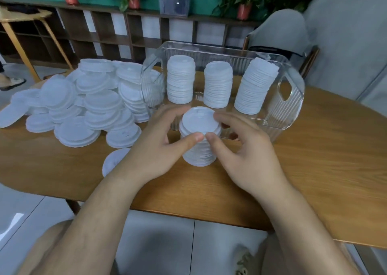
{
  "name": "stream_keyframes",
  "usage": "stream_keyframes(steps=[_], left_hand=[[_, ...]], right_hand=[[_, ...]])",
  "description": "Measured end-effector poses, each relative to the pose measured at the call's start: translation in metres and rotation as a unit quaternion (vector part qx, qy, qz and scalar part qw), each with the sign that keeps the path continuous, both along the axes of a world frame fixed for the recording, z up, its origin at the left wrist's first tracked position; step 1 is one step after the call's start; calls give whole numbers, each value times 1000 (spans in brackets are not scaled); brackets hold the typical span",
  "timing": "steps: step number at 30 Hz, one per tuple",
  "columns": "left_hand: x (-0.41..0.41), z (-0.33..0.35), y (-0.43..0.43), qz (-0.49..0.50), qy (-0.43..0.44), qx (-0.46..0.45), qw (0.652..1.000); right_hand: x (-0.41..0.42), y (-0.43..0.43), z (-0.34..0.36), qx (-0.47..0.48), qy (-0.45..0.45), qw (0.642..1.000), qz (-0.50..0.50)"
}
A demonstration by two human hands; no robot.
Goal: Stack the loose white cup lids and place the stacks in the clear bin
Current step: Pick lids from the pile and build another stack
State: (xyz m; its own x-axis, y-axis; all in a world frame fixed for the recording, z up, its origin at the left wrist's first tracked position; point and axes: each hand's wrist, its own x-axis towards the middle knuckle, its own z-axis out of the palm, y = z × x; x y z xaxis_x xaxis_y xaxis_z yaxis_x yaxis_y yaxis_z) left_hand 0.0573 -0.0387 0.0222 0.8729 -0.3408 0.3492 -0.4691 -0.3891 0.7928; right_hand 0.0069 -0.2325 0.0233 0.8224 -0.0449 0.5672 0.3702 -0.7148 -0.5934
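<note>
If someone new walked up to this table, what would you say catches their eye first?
The left hand and right hand grip a stack of white lids at the front of the wooden table. Behind it, the clear bin holds three tall stacks, and a heap of loose lids sprawls to the left.

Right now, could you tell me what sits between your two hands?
A lid stack, gripped on either side by the left hand and right hand; the head view shows it.
</note>
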Motion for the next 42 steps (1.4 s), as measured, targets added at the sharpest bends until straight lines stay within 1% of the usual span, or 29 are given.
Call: stream_keyframes(steps=[3, 7, 14, 25, 29, 31, 35, 39, 42], left_hand=[[10, -6, -9, 6, 2, 21, 1000], [14, -9, -12, 13, 19, 19, 1000], [12, -12, -7, 30, 25, 17, 999], [10, -16, -8, -10, 45, 53, 998], [9, -17, -6, -12, 34, 68, 997], [7, -17, -4, -7, 17, 73, 997], [0, -10, 6, 13, -10, 73, 997], [-9, -5, 24, 36, -40, 78, 995], [-15, -5, 43, 54, -44, 101, 992]], right_hand=[[3, -8, -4, 3, 13, 1000, -7], [8, -11, -10, 9, 37, 999, -3], [12, -9, -12, 10, 33, 999, 10], [9, -11, -16, -15, 83, 996, 11], [7, -11, -17, -51, 73, 996, 0], [5, -11, -15, -67, 53, 996, -8], [1, 3, -7, -65, -5, 998, -14], [-1, 28, -3, -65, -34, 997, 9], [0, 51, -3, -64, -16, 997, 44]])
